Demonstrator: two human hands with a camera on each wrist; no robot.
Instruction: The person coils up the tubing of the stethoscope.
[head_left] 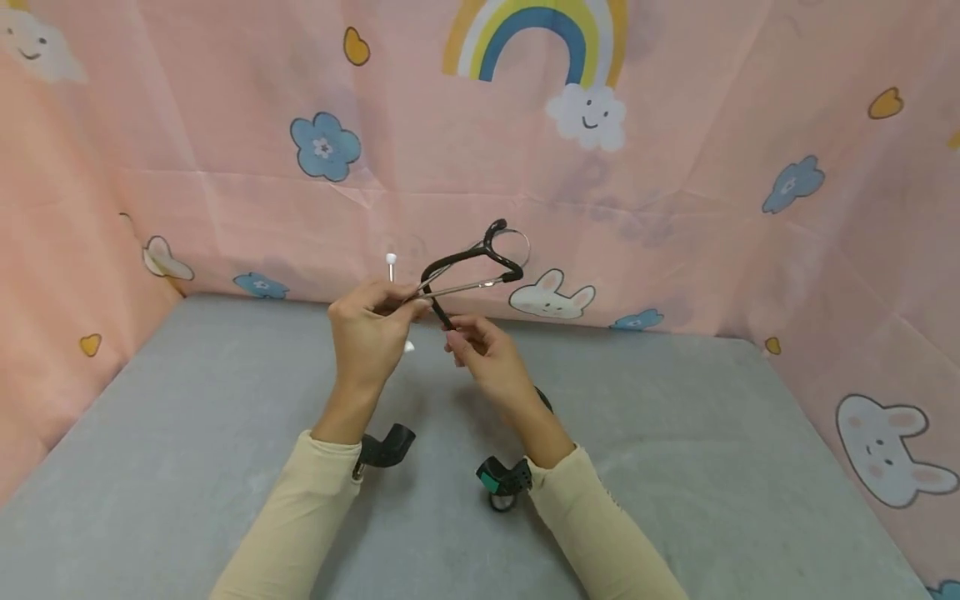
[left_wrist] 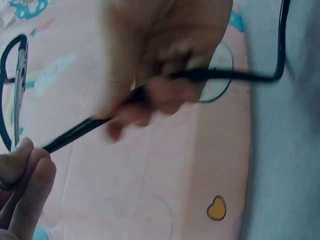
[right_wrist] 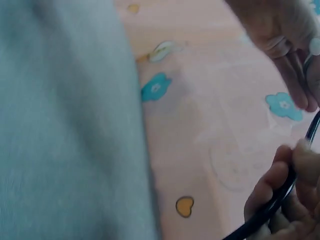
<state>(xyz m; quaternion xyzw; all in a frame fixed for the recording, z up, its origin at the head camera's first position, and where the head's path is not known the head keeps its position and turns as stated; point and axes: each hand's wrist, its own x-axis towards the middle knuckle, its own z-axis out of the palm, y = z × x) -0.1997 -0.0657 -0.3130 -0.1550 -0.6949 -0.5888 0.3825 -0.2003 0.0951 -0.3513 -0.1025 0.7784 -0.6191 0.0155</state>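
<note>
- Where two cream long sleeves [head_left: 281, 521] reach forward, black wrist-worn devices [head_left: 388, 446] sit near the cuffs.
- Right hand [head_left: 491, 358]: grip closed in a pinch on the glossy black rubbery tubing of a stethoscope [head_left: 459, 255]; blurred in left wrist view.
- Left hand [head_left: 371, 329]: grip closed, pinching the stethoscope's slim silver metal ear tubes [head_left: 461, 289] and black tubing.
- Stethoscope held up above grey cloth-covered worktop [head_left: 675, 458], forked end beyond fingers; white eartip [head_left: 392, 259] above left hand.
- Farthest: pink printed fabric backdrop [head_left: 225, 125], rainbow [head_left: 533, 37] uppermost.
</note>
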